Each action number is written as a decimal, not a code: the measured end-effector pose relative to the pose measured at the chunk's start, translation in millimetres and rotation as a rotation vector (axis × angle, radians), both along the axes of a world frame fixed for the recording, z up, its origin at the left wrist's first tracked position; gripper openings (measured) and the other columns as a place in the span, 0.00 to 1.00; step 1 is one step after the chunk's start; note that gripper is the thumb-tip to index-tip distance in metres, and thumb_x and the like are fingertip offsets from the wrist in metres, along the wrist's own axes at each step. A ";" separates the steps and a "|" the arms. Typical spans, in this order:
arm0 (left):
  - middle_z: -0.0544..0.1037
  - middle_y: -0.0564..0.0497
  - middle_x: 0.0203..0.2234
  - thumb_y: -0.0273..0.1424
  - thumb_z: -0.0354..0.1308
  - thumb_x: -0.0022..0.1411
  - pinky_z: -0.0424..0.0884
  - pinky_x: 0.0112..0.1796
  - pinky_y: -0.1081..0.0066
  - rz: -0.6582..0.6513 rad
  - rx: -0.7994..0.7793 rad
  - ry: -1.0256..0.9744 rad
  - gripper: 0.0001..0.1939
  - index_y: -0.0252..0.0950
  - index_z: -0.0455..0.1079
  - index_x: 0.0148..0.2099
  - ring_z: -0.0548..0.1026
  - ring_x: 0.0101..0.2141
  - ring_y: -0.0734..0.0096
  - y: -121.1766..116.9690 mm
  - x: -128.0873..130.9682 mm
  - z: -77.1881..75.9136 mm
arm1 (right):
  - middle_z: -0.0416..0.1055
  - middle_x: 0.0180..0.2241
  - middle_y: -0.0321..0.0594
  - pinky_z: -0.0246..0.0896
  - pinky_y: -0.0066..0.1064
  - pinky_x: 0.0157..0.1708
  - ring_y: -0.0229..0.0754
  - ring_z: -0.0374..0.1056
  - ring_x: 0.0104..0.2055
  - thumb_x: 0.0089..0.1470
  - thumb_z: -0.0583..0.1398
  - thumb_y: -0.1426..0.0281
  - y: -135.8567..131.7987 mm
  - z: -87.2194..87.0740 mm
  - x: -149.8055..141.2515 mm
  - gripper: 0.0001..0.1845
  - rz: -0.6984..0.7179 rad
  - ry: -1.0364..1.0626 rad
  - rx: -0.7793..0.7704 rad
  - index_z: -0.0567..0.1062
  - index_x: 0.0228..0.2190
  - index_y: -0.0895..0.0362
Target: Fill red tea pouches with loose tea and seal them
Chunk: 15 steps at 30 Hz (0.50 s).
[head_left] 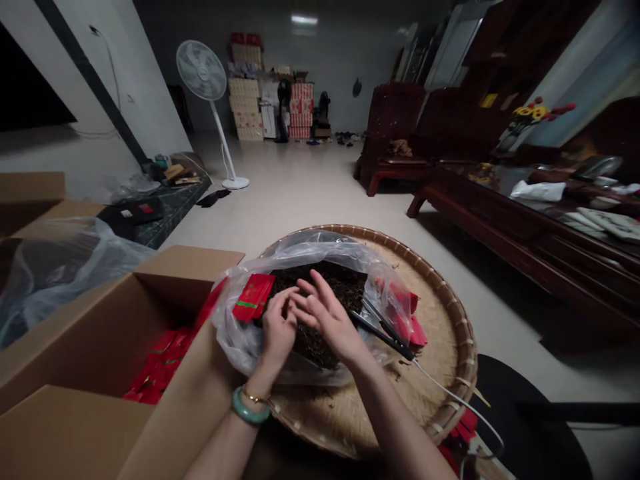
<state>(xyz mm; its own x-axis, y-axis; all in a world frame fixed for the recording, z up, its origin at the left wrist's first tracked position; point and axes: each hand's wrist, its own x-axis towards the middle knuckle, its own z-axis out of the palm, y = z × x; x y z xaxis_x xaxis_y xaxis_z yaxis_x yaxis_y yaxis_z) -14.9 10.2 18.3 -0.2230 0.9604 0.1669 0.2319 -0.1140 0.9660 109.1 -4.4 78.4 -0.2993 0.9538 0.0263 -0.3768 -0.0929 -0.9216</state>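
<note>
My left hand (279, 327), with a green bangle and a thin gold bracelet at the wrist, is over the bag with its fingers curled in. What it holds, if anything, is hidden. Beside it lie several flat red packets (254, 297) with a green stripe. My right hand (327, 317) has its fingers spread, the tips close to the left hand's. Under both is a clear plastic bag (235, 340) of dark, loose shreds like tea leaves (345, 283). A black corded clamp like a hair straightener (383, 333) rests open at the bag's right side.
The bag sits on a round woven bamboo tray (445, 320). At left stands an open cardboard box (60, 353) with many red packets (165, 357) inside. More red packets (416, 327) lie right of the bag. A white standing fan (203, 73) and dark wooden furniture (500, 227) are farther off.
</note>
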 end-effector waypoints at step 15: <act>0.80 0.40 0.28 0.30 0.49 0.60 0.69 0.38 0.61 0.265 -0.191 0.964 0.14 0.34 0.76 0.36 0.77 0.32 0.53 30.3 -88.6 4.9 | 0.76 0.32 0.44 0.70 0.36 0.33 0.44 0.73 0.34 0.44 0.62 0.48 -3.4 -52.9 62.4 0.25 -0.228 -0.084 -0.162 0.76 0.34 0.56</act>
